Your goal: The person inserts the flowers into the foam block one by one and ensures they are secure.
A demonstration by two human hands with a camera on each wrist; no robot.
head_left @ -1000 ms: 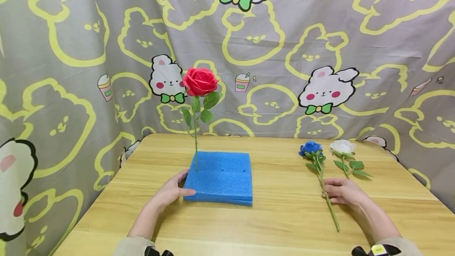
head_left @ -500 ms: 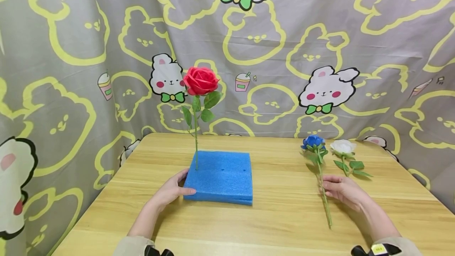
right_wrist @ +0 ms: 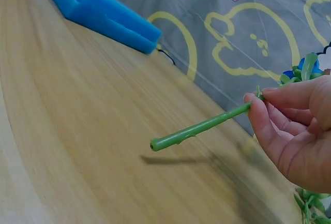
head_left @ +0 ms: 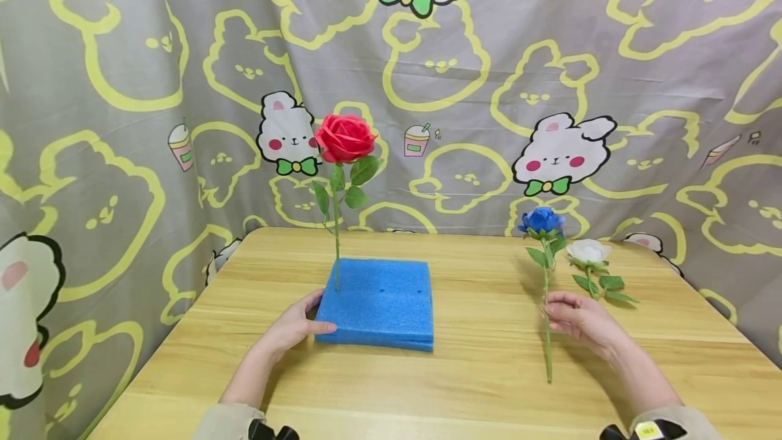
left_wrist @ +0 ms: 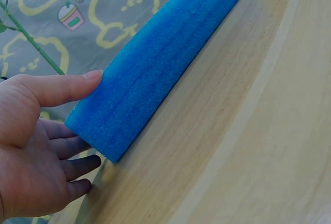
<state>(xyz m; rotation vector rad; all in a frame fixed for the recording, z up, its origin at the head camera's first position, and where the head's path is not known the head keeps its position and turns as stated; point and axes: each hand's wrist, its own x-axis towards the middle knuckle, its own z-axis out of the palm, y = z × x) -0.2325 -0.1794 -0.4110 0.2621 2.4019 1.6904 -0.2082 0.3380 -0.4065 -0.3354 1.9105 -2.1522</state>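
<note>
A blue foam block lies on the table with a red artificial rose standing upright in its left part. My left hand grips the block's near left corner; in the left wrist view the thumb lies along the top edge and the fingers are at the side, some partly hidden. My right hand pinches the stem of a blue artificial rose between thumb and fingertips. Its stem is lifted off the table, bloom up, the cut end pointing down.
A white artificial rose lies on the table at the right, behind my right hand. Two small holes show in the foam's top. The wooden table ends at a patterned grey curtain behind it.
My right hand has raised the blue rose off the table, tipped it more upright and drifted slightly left. The left hand, foam block and red rose stay put.
</note>
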